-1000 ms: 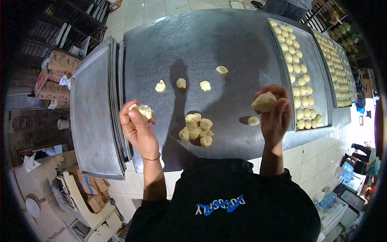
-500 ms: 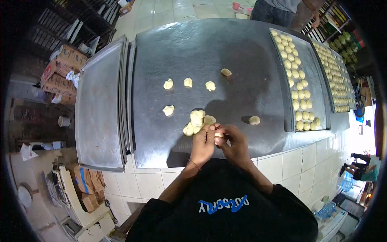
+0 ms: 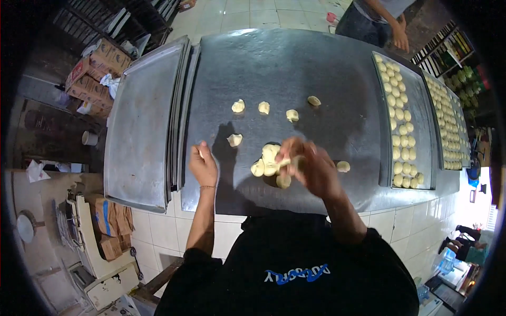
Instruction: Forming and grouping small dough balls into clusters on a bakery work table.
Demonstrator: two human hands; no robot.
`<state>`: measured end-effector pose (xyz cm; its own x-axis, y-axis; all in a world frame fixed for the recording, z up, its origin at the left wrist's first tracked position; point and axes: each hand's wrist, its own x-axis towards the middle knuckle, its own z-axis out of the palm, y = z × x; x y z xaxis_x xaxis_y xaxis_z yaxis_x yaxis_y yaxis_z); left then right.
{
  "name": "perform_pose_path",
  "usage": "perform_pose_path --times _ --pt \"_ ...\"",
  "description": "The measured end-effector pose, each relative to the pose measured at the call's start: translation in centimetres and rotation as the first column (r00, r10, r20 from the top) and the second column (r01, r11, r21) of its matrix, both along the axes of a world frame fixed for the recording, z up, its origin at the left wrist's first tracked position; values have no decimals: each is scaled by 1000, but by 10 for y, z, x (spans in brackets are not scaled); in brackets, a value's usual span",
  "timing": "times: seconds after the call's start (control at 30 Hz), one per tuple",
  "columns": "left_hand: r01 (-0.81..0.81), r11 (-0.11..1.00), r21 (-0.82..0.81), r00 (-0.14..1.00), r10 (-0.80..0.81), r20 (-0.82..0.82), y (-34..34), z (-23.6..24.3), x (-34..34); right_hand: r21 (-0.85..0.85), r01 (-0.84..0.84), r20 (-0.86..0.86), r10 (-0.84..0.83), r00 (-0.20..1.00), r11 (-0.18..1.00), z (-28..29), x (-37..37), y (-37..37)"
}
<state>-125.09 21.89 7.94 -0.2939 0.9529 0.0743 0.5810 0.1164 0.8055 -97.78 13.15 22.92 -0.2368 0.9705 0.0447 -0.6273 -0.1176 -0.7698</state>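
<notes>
Left hand (image 3: 204,167): fingers curled; contents cannot be determined. Right hand (image 3: 318,169): half-curled around blurred dough (image 3: 299,163), right of the dough pile (image 3: 270,158) on the table's (image 3: 253,68) near middle.

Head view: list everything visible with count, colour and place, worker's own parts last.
Large metal worktable: one, grey, centre.
Clustered soft dough lumps: several, partly hidden, pale yellow, table's near half.
Loose dough pieces: six, pale yellow, across the table.
Flat metal trays: two, grey, right.
Round dough balls: many, pale yellow, in those trays.
Stacked metal trays: several, grey, left.
Cardboard boxes: several, brown, upper left.
Round bucket: one, white, left.
Slatted racks: several, dark, upper corners.
Square floor tiles: many, white, around the table.
Co-worker: one, grey top, upper right.
Worker's cloth shirt: one, black, bottom centre.
Left hand: one, bare, over the table's left side.
Right hand: one, bare, blurred, nearest the clustered lumps.
</notes>
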Motion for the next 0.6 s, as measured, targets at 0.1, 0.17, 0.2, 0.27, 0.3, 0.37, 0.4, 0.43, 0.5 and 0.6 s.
perform_pose_path --times 0.1,0.17,0.2,0.27,0.3,0.37,0.4,0.43,0.5,0.6 --pt "99 957 -271 946 -175 -274 -13 -22 -22 19 -16 753 -4 658 1000 -86 -22 76" --pt "37 864 -501 788 -334 -517 -14 -28 -20 205 -70 911 -164 378 976 -138 -55 114" --pt "-21 854 -519 781 -310 -541 -10 -28 -16 304 -74 920 -273 280 950 -156 -74 126" --pt "-18 987 -158 789 -83 -608 -4 -24 -7 337 -101 930 -314 190 936 -178 -97 135" --pt "48 999 -12 874 -48 -484 -3 -19 -3 271 -157 936 -222 273 950 -181 -104 133" --pt "121 991 -62 982 -129 -141 -7 -9 7 178 -233 935 -90 342 956 -178 -104 119" --pt "181 980 -79 964 -161 210 -14 -4 15 242 -271 925 -137 354 932 -172 -97 108" --pt "235 956 -174 902 -148 406 -23 1 23 372 -304 881 -230 413 877 -165 -90 95" --pt "330 863 -382 836 -79 542 -42 9 44 268 -247 869 -122 480 931 -146 -74 64" --pt "244 964 -101 923 -200 328 -42 17 73 35 -99 807 30 590 994 -97 -59 21"
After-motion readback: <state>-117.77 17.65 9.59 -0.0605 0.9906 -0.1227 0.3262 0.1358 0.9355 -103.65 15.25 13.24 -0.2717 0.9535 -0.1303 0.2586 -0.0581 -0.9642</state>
